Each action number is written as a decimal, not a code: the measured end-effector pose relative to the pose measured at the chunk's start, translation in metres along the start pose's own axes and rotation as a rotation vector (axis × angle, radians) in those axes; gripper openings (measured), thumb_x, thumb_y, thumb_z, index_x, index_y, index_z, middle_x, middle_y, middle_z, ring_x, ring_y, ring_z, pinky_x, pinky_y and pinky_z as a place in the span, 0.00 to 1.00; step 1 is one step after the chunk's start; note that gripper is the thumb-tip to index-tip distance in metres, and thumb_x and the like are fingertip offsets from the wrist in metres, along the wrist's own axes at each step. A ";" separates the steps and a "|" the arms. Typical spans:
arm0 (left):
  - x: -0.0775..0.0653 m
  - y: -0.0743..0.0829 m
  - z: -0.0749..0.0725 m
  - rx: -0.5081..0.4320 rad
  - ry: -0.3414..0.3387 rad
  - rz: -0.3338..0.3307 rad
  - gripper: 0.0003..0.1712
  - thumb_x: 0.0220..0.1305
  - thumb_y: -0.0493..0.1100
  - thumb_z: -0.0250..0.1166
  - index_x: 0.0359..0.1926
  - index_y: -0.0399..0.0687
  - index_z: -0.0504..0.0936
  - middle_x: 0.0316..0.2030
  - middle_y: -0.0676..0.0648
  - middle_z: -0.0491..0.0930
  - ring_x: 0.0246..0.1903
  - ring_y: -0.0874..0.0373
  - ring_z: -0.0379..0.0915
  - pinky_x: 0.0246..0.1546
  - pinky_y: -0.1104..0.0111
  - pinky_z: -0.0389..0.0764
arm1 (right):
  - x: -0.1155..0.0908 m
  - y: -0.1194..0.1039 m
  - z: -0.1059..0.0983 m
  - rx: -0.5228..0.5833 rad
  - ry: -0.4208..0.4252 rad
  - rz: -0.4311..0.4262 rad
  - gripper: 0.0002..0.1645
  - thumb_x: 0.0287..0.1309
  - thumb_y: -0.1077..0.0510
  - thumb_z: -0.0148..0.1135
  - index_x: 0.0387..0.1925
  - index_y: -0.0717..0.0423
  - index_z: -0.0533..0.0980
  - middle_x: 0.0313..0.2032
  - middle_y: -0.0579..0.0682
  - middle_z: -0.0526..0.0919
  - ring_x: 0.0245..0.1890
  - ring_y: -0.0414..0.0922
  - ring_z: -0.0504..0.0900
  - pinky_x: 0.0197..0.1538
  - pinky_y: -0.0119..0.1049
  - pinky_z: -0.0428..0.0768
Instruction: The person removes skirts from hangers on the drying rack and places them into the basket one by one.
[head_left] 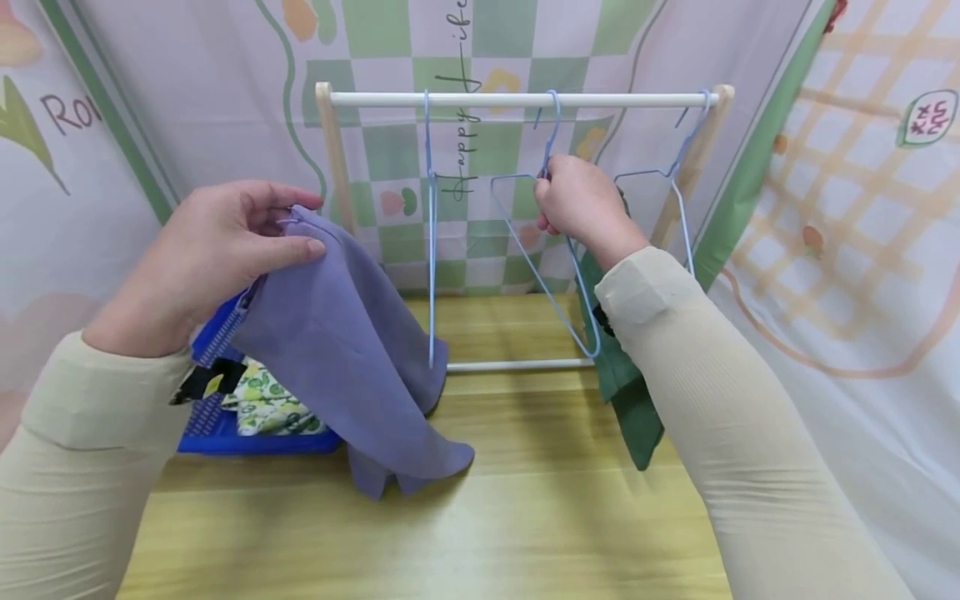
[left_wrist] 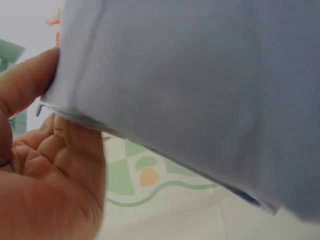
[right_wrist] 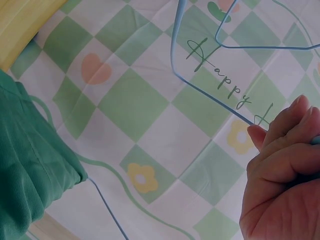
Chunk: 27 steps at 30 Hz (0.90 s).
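My left hand (head_left: 202, 254) pinches a purple garment (head_left: 318, 308) at its top edge between thumb and fingers. The garment hangs down in folds, its lower ends at the wooden table. Smooth purple cloth (left_wrist: 170, 80) fills much of the left wrist view, with the thumb on its near face. At the rack, my right hand (head_left: 581, 196) grips a light blue wire hanger (head_left: 592, 348) just below its hook, which is at the top rail. In the right wrist view the curled right hand (right_wrist: 285, 170) hides the hanger's neck.
A clothes rack has a white top rail (head_left: 487, 100) and wooden posts. Another blue hanger (head_left: 431, 267) hangs left of the gripped one. At right, a hanger (head_left: 684, 212) hangs beside a green garment (head_left: 630, 408). A blue basket (head_left: 262, 443) at left holds lemon-print cloth (head_left: 273, 404).
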<state>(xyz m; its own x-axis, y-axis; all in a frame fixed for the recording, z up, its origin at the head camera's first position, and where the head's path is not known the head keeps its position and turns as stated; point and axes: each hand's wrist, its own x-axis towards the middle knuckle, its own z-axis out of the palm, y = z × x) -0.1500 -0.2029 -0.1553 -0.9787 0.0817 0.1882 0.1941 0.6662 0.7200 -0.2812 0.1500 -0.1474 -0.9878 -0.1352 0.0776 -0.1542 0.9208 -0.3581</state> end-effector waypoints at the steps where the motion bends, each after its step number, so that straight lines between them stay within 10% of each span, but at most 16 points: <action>1: 0.000 0.000 -0.001 0.008 -0.011 -0.002 0.33 0.64 0.55 0.76 0.68 0.58 0.79 0.54 0.51 0.84 0.49 0.59 0.77 0.42 0.79 0.77 | 0.000 0.000 0.000 0.000 0.001 -0.001 0.20 0.81 0.51 0.37 0.54 0.57 0.73 0.35 0.49 0.88 0.39 0.50 0.84 0.50 0.46 0.76; 8: 0.002 0.007 -0.004 0.149 -0.067 0.022 0.30 0.70 0.50 0.70 0.71 0.57 0.77 0.59 0.47 0.83 0.55 0.56 0.78 0.52 0.69 0.78 | 0.001 0.001 0.000 0.004 0.005 -0.010 0.21 0.81 0.50 0.38 0.54 0.57 0.73 0.35 0.49 0.88 0.38 0.49 0.84 0.51 0.46 0.76; 14: 0.006 0.015 -0.003 0.389 -0.064 0.197 0.25 0.72 0.43 0.66 0.67 0.44 0.79 0.56 0.37 0.83 0.53 0.45 0.78 0.57 0.46 0.75 | 0.000 0.002 0.001 0.006 0.007 -0.013 0.21 0.82 0.50 0.37 0.54 0.57 0.73 0.35 0.49 0.87 0.37 0.49 0.84 0.49 0.46 0.76; 27: 0.007 0.032 0.000 0.713 -0.037 0.342 0.15 0.72 0.38 0.65 0.57 0.42 0.85 0.53 0.37 0.86 0.54 0.38 0.80 0.57 0.43 0.76 | -0.001 0.002 0.001 0.015 0.018 -0.019 0.20 0.81 0.51 0.37 0.53 0.58 0.73 0.34 0.49 0.87 0.37 0.49 0.84 0.47 0.45 0.76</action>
<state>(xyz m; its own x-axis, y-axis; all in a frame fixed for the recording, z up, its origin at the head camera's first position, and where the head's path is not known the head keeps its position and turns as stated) -0.1503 -0.1812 -0.1309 -0.8766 0.3839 0.2903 0.4072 0.9131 0.0221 -0.2807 0.1514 -0.1492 -0.9840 -0.1463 0.1014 -0.1739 0.9125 -0.3702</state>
